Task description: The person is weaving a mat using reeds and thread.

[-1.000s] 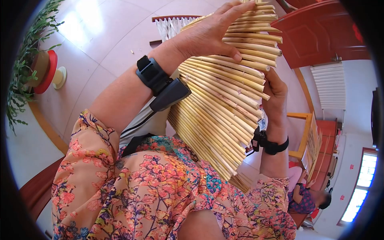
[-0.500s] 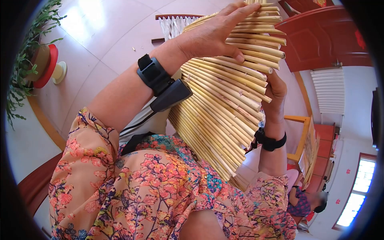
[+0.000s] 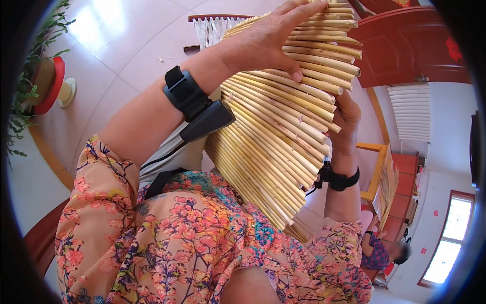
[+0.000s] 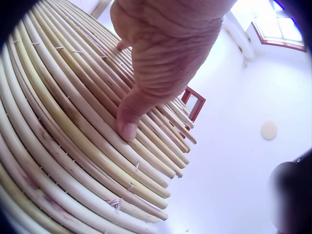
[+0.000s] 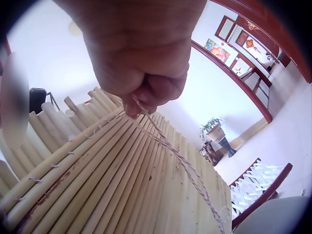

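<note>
A mat of pale stalks point(image 3: 268, 147), joined by thin stitches, fans out across the head view. My left hand point(image 3: 266, 44) lies over its upper part, thumb and fingers spread; in the left wrist view the left hand point(image 4: 163, 63) presses its thumb tip on the stalks point(image 4: 73, 117). Behind the stalks' right-hand ends is my right hand point(image 3: 348, 119), its fingers partly hidden. The right wrist view shows the right hand point(image 5: 141, 63) with curled fingers pinching a twisted pink-white string point(image 5: 187, 170) close against the mat point(image 5: 112, 180).
A red-framed stool with white webbing point(image 3: 210, 29) stands beyond the mat. To the left is a potted plant point(image 3: 43, 83). A yellow wooden frame point(image 3: 375, 172) and another person point(image 3: 377, 253) are at the right, below a red door point(image 3: 405, 48).
The head view has shifted slightly, moving the surroundings a little leftward. Both hands keep nearly the same places on and behind the mat.
</note>
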The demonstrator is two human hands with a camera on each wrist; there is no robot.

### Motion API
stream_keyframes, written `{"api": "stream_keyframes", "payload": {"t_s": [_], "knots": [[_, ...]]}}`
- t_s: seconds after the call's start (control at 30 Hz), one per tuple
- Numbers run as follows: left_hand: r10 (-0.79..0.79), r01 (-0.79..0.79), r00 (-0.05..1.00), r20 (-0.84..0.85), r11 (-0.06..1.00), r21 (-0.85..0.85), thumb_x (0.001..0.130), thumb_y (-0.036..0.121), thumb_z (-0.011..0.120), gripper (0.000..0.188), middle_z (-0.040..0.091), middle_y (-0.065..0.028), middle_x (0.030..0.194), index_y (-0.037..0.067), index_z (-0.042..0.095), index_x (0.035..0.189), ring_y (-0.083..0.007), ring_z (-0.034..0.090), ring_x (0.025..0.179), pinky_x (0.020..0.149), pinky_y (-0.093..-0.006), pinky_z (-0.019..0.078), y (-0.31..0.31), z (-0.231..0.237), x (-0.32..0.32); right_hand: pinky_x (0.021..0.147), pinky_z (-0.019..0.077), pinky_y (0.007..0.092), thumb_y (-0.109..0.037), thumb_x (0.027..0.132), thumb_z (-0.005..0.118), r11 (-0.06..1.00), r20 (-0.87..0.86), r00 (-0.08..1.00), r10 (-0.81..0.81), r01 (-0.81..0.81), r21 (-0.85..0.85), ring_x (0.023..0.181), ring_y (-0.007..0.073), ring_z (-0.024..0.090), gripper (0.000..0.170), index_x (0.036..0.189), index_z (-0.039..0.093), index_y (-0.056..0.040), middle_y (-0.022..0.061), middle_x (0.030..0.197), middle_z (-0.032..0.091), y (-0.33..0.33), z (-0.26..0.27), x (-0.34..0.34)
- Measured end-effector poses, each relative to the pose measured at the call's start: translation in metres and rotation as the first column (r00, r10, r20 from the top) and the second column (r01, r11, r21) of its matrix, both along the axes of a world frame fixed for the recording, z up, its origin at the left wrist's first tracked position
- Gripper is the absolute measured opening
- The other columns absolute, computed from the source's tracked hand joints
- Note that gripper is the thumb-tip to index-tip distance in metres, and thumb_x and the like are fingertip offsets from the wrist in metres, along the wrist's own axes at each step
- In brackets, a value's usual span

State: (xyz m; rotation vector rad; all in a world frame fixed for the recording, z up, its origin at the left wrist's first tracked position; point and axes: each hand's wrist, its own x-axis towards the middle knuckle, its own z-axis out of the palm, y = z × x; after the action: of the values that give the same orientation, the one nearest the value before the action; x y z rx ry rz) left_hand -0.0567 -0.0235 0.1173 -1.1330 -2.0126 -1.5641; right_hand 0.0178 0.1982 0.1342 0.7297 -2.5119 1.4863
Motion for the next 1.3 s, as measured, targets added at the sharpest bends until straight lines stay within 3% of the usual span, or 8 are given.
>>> {"api": "stream_keyframes", "payload": {"t_s": [0.2,0.63,0.7,0.73,0.93,1.0,1.2,1.3], "knots": [[0.046,-0.046,0.998,-0.035,0.999,-0.001,0.048,0.016,0.085,0.119,0.024,-0.0217,0.143,0.01,0.014,0.143,-0.0389,0.021,0.133,0.11,-0.0416,0.0223,-0.004,0.003,0.006,0.075,0.0489,0.0249,0.008,0.086,0.051,0.985,0.076,0.996,0.043,-0.03,-0.169,0.084,0.01,0.058,0.024,0.109,0.059,0.0026,0.0069,0.095,0.063,-0.011,0.005,0.001],[-0.006,0.006,1.0,-0.004,1.0,0.029,0.05,0.014,0.083,0.119,0.022,-0.0223,0.143,0.012,0.011,0.144,-0.039,0.018,0.133,0.111,-0.0437,0.0204,-0.002,0.006,0.007,0.078,0.0458,0.0229,0.012,0.084,0.049,0.99,0.023,1.0,-0.01,0.013,-0.141,0.088,0.01,0.059,0.026,0.106,0.06,0.0027,0.0074,0.096,0.065,-0.016,0.007,0.006],[0.004,-0.004,1.0,-0.008,1.0,0.017,0.05,0.014,0.083,0.118,0.022,-0.0222,0.143,0.012,0.011,0.144,-0.039,0.018,0.133,0.111,-0.0441,0.0198,-0.002,0.007,0.007,0.085,0.0513,0.0312,-0.013,0.095,0.043,0.998,0.005,0.999,0.048,-0.048,0.038,0.098,0.0181,0.059,0.03,0.114,0.052,0.0077,0.0153,0.112,0.058,-0.012,0.009,0.006],[-0.008,0.008,1.0,-0.01,1.0,0.023,0.05,0.014,0.083,0.118,0.022,-0.0221,0.143,0.012,0.011,0.144,-0.0392,0.018,0.133,0.111,-0.0442,0.0197,-0.002,0.007,0.013,0.085,0.0513,0.0312,-0.013,0.095,0.043,0.998,-0.003,0.999,0.054,-0.054,0.038,0.098,0.0181,0.059,0.03,0.114,0.052,0.0077,0.0153,0.112,0.058,-0.01,0.007,0.009],[-0.049,0.05,0.998,-0.032,0.998,0.034,0.052,0.015,0.083,0.118,0.019,-0.0232,0.144,0.009,0.01,0.143,-0.039,0.017,0.133,0.111,-0.0437,0.0185,-0.003,0.007,0.012,0.082,0.051,0.0293,-0.011,0.094,0.046,0.995,-0.041,0.995,0.087,-0.085,0.055,0.096,0.0168,0.059,0.028,0.115,0.051,0.0061,0.0134,0.11,0.059,-0.013,0.004,0.008],[-0.064,0.066,0.997,-0.045,0.997,0.034,0.052,0.016,0.083,0.118,0.018,-0.0238,0.144,0.008,0.009,0.143,-0.0388,0.017,0.133,0.111,-0.0431,0.0184,-0.004,0.009,0.007,0.075,0.0473,0.0248,0.011,0.084,0.048,0.999,-0.112,0.992,-0.053,0.051,-0.018,0.084,0.0146,0.063,0.028,0.108,0.058,-0.0001,0.0099,0.095,0.066,-0.016,0.001,0.006],[-0.114,0.113,0.993,-0.026,0.994,-0.008,0.053,0.021,0.084,0.119,0.018,-0.0238,0.143,0.005,0.008,0.143,-0.0375,0.021,0.132,0.111,-0.0418,0.0188,-0.004,0.01,0.003,0.07,0.0482,0.0289,0.004,0.087,0.047,0.967,-0.197,0.979,-0.053,0.099,0.233,0.082,0.0251,0.065,0.027,0.111,0.055,-0.004,0.0137,0.092,0.065,-0.013,0.012,0.009],[-0.141,0.14,0.989,0.053,0.99,0.03,0.054,0.021,0.084,0.119,0.02,-0.0238,0.141,0.003,0.007,0.142,-0.0371,0.022,0.131,0.11,-0.0416,0.0199,-0.002,0.014,0.007,0.063,0.0471,0.0267,0.004,0.087,0.048,0.973,-0.206,0.978,-0.012,0.058,0.223,0.07,0.0197,0.063,0.026,0.11,0.055,-0.0032,0.0108,0.082,0.064,-0.007,0.008,0.003]]}}
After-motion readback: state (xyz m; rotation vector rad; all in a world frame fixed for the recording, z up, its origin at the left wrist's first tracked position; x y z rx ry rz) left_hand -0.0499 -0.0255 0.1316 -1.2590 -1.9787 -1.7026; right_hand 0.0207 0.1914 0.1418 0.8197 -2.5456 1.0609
